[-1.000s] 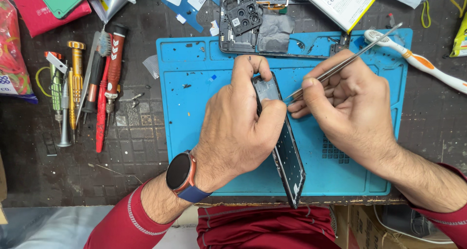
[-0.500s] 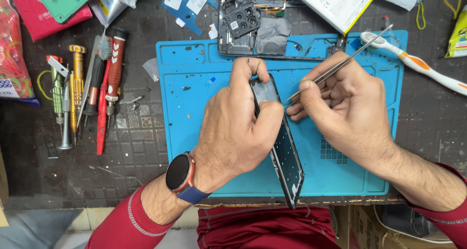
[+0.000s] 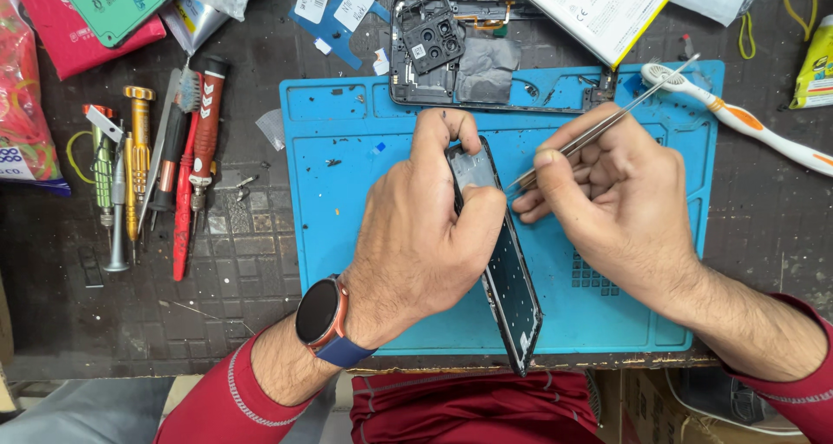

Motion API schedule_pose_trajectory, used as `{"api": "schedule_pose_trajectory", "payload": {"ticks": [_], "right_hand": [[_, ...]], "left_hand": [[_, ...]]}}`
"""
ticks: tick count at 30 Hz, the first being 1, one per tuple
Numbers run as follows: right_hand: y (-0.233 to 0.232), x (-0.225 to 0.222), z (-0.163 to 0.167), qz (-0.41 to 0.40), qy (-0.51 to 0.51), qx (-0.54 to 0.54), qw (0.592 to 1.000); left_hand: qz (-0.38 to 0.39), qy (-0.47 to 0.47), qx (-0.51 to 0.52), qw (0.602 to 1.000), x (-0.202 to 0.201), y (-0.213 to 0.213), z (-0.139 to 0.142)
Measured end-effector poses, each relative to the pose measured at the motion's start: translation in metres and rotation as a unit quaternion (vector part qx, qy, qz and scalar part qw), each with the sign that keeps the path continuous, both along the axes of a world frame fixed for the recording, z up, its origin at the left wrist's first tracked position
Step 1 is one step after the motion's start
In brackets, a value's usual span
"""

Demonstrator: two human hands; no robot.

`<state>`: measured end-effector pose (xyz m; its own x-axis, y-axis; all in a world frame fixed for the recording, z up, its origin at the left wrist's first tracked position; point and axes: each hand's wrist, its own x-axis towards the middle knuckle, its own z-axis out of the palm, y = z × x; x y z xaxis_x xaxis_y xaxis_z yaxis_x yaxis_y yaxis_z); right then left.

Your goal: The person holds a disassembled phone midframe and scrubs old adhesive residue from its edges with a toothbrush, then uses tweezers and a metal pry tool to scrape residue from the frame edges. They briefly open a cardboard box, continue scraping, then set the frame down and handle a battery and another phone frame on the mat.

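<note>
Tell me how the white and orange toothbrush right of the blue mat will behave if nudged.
The toothbrush looks light and slim, so a nudge would probably slide or spin it. Its rounded handle may rock or roll a little on the dark bench. It looks stiff, and lies clear of the right hand.

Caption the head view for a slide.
Left hand holds a phone frame on edge while right hand applies tweezers over a blue mat.

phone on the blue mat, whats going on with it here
A person holds a phone frame on edge over the blue mat with the left hand, thumb and fingers wrapped round its upper end. The right hand grips metal tweezers, their tip at the frame's top edge. A second opened phone body lies at the mat's far edge, a row of screwdrivers to the left, a toothbrush to the right.
</note>
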<state>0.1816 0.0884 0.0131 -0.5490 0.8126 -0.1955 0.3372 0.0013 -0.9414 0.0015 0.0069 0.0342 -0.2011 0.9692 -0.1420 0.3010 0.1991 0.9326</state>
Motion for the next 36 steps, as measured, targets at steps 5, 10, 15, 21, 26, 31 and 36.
{"api": "schedule_pose_trajectory", "payload": {"ticks": [5,10,15,21,26,31,36], "right_hand": [[0.0008,0.0012,0.0006,0.01,0.018,-0.012,1.0],[0.0013,0.003,0.0026,0.028,-0.01,0.008,1.0],[0.0006,0.0017,0.0026,0.018,0.011,0.004,1.0],[0.0013,0.0032,0.0026,0.027,-0.011,0.005,1.0],[-0.0013,0.0024,0.0011,-0.001,0.022,-0.01,1.0],[-0.0006,0.0038,0.003,0.025,-0.006,0.005,1.0],[-0.0006,0.0043,0.0007,0.011,-0.006,0.004,1.0]], "left_hand": [[0.002,0.009,-0.006,1.0,0.0006,-0.0008,-0.0012],[-0.001,0.001,0.0,1.0,0.0002,-0.0001,-0.0011],[-0.003,0.002,-0.002,1.0,-0.0004,-0.0001,-0.0002],[0.001,-0.001,-0.004,1.0,-0.0006,0.0,-0.0002],[-0.001,-0.003,0.002,1.0,-0.0004,-0.0005,-0.0009],[-0.001,0.008,-0.005,1.0,0.0,-0.0006,0.0003],[-0.009,0.009,-0.018,1.0,-0.0023,0.0017,0.002]]}}
